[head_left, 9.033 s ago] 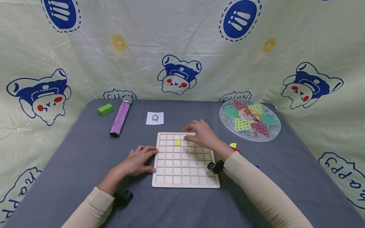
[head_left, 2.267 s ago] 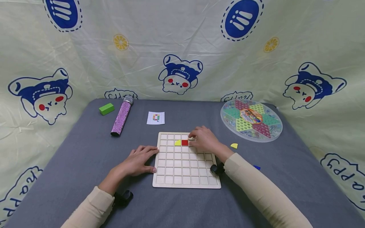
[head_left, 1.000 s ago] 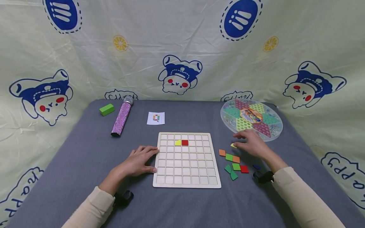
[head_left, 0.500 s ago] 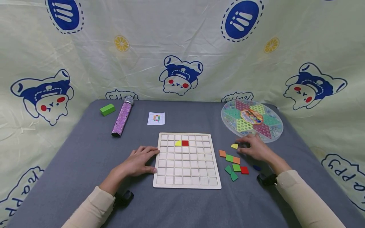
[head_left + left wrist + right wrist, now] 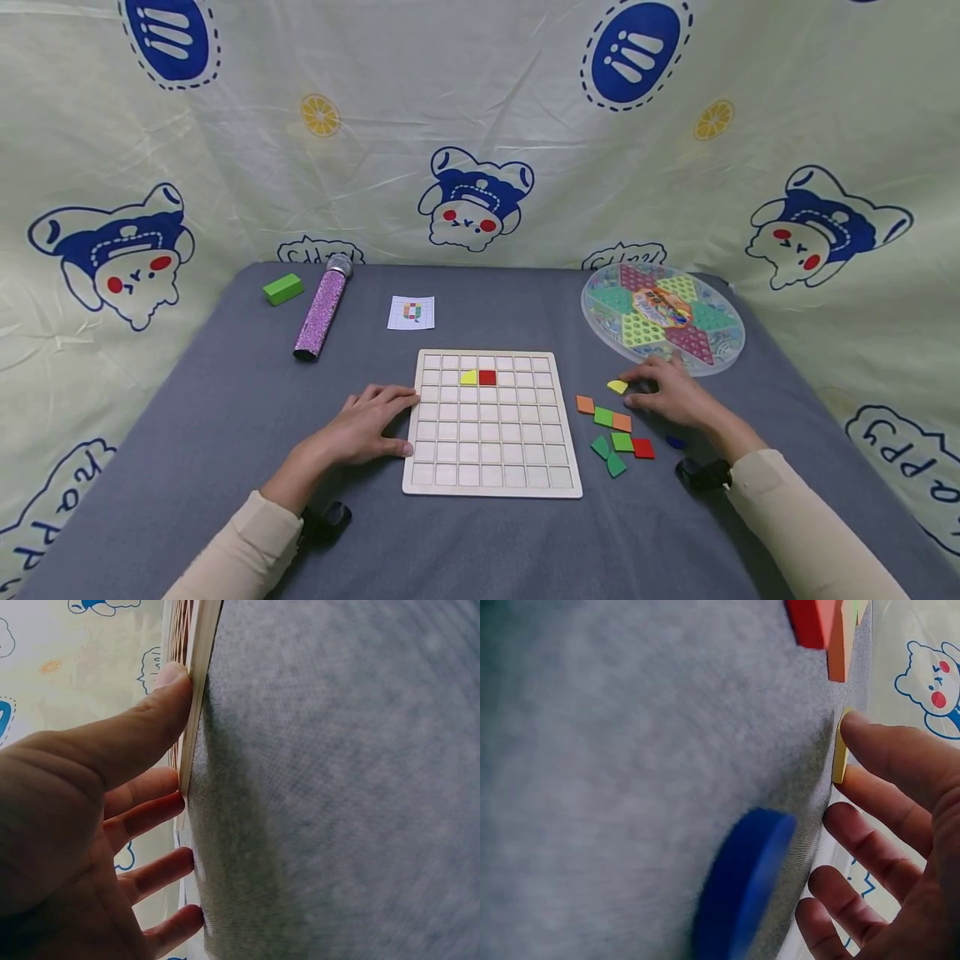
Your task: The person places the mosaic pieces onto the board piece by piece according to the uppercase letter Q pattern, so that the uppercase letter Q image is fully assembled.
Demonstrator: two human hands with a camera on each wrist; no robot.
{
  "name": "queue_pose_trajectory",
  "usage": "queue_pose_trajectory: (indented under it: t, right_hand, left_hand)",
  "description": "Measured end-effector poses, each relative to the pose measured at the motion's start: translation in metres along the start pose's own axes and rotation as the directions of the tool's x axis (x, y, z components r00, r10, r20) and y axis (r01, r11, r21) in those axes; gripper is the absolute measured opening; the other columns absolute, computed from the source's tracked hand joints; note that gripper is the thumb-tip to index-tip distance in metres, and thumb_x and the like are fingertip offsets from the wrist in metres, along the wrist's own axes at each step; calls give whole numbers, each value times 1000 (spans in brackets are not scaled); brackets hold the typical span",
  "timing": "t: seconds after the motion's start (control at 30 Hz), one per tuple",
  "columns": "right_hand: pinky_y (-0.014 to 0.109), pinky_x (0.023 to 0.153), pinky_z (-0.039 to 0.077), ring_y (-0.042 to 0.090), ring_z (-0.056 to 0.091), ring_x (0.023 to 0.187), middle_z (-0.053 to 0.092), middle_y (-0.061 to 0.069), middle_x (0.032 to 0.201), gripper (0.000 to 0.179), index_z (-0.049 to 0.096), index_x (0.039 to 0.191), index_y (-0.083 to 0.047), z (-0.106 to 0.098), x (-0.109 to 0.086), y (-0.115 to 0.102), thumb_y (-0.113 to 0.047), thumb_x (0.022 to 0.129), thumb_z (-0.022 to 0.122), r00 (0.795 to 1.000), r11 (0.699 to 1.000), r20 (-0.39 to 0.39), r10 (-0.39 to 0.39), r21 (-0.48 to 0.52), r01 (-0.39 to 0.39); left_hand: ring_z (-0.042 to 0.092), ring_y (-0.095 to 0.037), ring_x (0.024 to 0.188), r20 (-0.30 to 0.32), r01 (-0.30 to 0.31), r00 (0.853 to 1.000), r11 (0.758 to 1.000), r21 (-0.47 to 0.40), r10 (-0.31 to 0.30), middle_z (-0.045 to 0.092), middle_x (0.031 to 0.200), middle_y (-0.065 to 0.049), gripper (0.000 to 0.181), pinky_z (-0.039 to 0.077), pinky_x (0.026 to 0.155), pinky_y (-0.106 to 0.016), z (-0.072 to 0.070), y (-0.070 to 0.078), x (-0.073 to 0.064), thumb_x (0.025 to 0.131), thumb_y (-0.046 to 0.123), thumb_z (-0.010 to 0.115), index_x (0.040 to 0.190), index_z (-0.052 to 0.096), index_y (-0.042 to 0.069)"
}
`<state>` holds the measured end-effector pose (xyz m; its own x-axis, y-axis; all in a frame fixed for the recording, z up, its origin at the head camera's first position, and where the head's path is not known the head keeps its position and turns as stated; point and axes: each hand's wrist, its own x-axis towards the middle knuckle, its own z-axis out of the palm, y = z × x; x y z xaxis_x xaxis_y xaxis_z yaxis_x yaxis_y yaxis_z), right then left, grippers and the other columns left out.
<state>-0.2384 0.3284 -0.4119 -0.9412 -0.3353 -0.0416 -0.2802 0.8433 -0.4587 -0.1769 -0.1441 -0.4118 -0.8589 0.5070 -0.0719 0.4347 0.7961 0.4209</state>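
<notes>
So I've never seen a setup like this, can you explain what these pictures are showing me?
No machine here: a person works bare-handed. The wide picture looks down from a head-worn camera; the two close-ups come from the left and right wrists. On the grey cloth lies a wooden grid board bearing a yellow tile and a red tile. Loose coloured pieces lie to its right. Farther back are a green block, a purple microphone, a small printed card and a round game board. The left grip, meaning the left hand, rests against the grid board's left edge. The right grip, the other hand, is right at a loose yellow piece; whether it pinches it, I can't tell.
</notes>
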Motion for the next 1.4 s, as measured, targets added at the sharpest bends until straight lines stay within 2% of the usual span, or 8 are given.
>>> queue_pose_trajectory:
  t: [0.13, 0.43, 0.6, 0.67, 0.77, 0.9, 1.03, 1.4]
  right_hand:
    - [70, 102, 11, 45, 34, 115, 54, 23, 118, 32, 68, 110, -6, -1, -2, 1, -23, 82, 71, 1000, 1000, 14, 5, -1, -5]
    - [67, 106, 4, 37, 45, 106, 60, 18, 111, 33, 70, 107, -6, 1, -6, -4, -26, 80, 74, 999, 999, 7, -43, -9, 43]
    - [63, 102, 20, 35, 44, 106, 59, 16, 114, 35, 69, 110, -9, 2, -2, -8, -29, 81, 72, 1000, 999, 7, -11, -42, 11]
    - [58, 95, 29, 34, 44, 105, 59, 15, 114, 36, 69, 110, -10, 3, 0, -10, -30, 82, 72, 1000, 998, 10, -4, -62, 4]
    - [50, 86, 36, 30, 46, 103, 60, 13, 112, 36, 69, 110, -11, 5, 3, -11, -31, 81, 72, 1000, 996, 12, -4, -86, 6]
    - [39, 80, 36, 26, 45, 99, 61, 11, 109, 34, 70, 110, -12, 7, 7, -13, -29, 81, 73, 1000, 994, 9, -16, -105, 17]
    - [34, 76, 34, 25, 44, 96, 61, 10, 108, 32, 70, 108, -12, 7, 9, -14, -28, 80, 73, 1000, 994, 10, -12, -109, 13]
    - [33, 76, 34, 24, 44, 94, 60, 8, 103, 27, 71, 105, -13, 10, 12, -16, -26, 82, 72, 1000, 993, -1, 10, -119, -10]
  left_hand:
    - [38, -32, 128, -4, -3, 1000, 1000, 0, 3, 43, 143, -7, 69, 31, 94, -53, 0, 0, 0, 81, 37, 71, 139, 45, 11]
    - [38, -32, 128, -7, -3, 1000, 1000, -2, 3, 43, 143, -7, 68, 31, 93, -53, 0, -1, -1, 82, 37, 71, 140, 45, 11]
    - [38, -31, 128, -3, 10, 1000, 1000, -9, -10, 43, 144, -6, 69, 31, 94, -53, 0, -2, 0, 81, 37, 71, 140, 45, 12]
    - [38, -31, 129, -2, 11, 1000, 1000, -8, -11, 43, 144, -6, 69, 31, 94, -53, 1, -2, 0, 81, 38, 71, 140, 45, 12]
    - [38, -32, 129, -1, 10, 1000, 1000, -12, -10, 43, 144, -6, 69, 31, 94, -53, 1, -2, 0, 81, 37, 71, 140, 45, 12]
    - [38, -32, 129, -1, 12, 1000, 1000, -12, -12, 43, 144, -6, 69, 31, 94, -53, 1, -1, 0, 81, 37, 71, 140, 45, 12]
    - [38, -31, 129, 0, 16, 1000, 1000, -13, -16, 43, 144, -6, 69, 31, 94, -53, 1, 0, 0, 81, 37, 71, 140, 45, 12]
    - [38, -31, 129, -7, 9, 1000, 1000, -10, -9, 43, 144, -6, 69, 31, 93, -53, 0, -1, 0, 81, 37, 71, 140, 45, 12]
